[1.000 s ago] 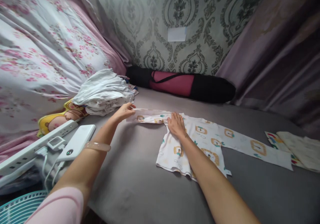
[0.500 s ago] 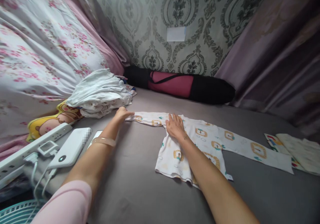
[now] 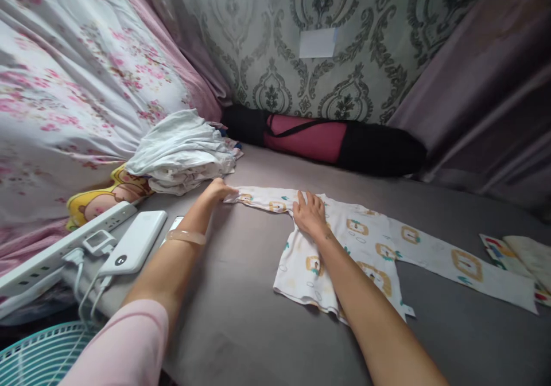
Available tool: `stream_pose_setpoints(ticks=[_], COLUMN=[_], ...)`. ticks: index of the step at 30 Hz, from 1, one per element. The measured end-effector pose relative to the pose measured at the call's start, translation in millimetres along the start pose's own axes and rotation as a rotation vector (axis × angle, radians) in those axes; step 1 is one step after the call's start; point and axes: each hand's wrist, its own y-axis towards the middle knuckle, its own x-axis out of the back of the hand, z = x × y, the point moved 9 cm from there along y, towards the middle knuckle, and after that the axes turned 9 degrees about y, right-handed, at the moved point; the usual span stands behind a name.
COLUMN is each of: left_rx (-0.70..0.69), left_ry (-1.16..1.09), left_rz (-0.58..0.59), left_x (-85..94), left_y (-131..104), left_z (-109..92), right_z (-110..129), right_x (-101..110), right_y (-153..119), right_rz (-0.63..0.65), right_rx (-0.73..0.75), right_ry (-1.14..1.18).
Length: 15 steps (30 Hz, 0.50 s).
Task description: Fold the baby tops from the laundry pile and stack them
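Observation:
A white child's long-sleeved shirt with orange lion prints and small green leaves lies spread on the grey bed sheet, both sleeves stretched sideways. My left hand is closed on the cuff of the left-hand sleeve; its fingertips are partly hidden. At the shoulder end of that same sleeve, my right hand rests on the fabric, palm down with fingers apart and slightly bent. My right forearm covers part of the shirt's body.
Piled light clothes lie beyond my left hand. On the left are a power strip, a white power bank, a yellow cartoon cushion and a teal basket. A black-and-red bag lies along the wall; folded cloth is at right.
The camera view has shifted slightly, moving most things a little rightward. The right hand's fingers look somewhat more bent. The left hand still holds the cuff, and the shirt lies much as before.

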Motion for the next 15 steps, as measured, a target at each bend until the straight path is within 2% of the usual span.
stream_pose_setpoints(ticks=[5,9,12,15], left_rx=[-0.043,-0.090,-0.120,-0.194], left_ry=[0.046,0.107,0.234,0.436], left_rz=[-0.175,-0.340,-0.450,-0.466], left_x=[15.1,20.9,21.1,17.0], left_y=[-5,-12,-22,-26], left_z=[-12,-33,-48,-58], right_z=[0,0,0,0], right_x=[-2,-2,-1,1], right_y=[1,2,1,0], right_rz=[0.002,0.006,-0.012,-0.043], right_rx=[0.011,0.014,0.022,0.027], right_ry=[-0.016,-0.031,-0.033,-0.028])
